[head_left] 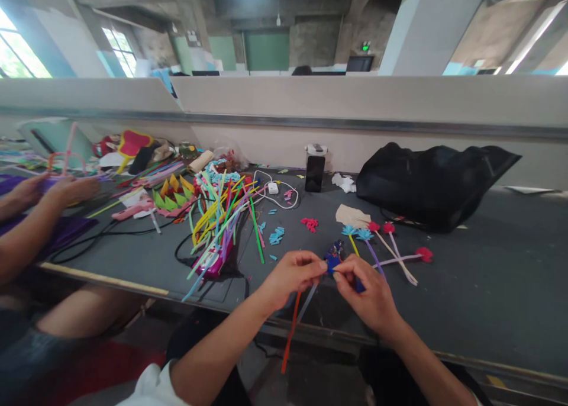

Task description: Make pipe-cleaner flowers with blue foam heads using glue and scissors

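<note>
My left hand (296,276) is closed, its thumb and forefinger pinching the left side of a small dark blue craft piece (332,263). From the other side, the closed fingertips of my right hand (367,293) meet on the same piece. Fingers partly cover it, so its full shape is hidden. Below my left hand an orange pipe cleaner (291,332) and a pale grey strip (307,303) hang past the table edge; I cannot tell what holds them. Beyond my right hand lie pipe-cleaner flowers, blue-headed (364,234) and red-headed (425,254), with crossed stems.
Loose pipe cleaners (222,216) heap at left. Small blue pieces (277,235) and red pieces (309,224) lie mid-table. A phone (315,173) stands near the partition; a black bag (435,184) sits at right. Another person's hands (73,190) work at far left.
</note>
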Demonstrator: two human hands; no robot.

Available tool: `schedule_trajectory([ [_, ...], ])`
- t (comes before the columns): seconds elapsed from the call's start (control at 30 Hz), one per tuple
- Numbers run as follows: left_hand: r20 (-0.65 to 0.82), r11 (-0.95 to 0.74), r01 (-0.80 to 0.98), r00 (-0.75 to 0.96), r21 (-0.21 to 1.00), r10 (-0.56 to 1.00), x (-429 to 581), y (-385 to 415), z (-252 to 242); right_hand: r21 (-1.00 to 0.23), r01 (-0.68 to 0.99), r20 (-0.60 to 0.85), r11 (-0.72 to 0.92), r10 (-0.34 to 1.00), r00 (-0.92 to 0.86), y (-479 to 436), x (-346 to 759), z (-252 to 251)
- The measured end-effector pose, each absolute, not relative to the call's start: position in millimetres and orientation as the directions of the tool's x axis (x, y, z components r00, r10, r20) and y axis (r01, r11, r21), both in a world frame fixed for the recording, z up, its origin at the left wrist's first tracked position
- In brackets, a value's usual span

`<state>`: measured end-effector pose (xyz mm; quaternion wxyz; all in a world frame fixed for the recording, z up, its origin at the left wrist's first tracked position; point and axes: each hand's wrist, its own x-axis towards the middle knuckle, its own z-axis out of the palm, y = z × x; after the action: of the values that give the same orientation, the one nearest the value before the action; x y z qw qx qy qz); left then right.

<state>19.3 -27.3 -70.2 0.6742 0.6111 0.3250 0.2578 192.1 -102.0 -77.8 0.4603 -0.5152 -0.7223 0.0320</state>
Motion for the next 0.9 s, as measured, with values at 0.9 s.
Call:
schedule_trajectory([
  [0.9,0.115,-0.251,0.092,0.705,0.964,0.7,17.2,-30.4,-60.3,-0.539,0.703,0.627,0.464,0.779,-0.034,-99.7,203.1,-84.2],
])
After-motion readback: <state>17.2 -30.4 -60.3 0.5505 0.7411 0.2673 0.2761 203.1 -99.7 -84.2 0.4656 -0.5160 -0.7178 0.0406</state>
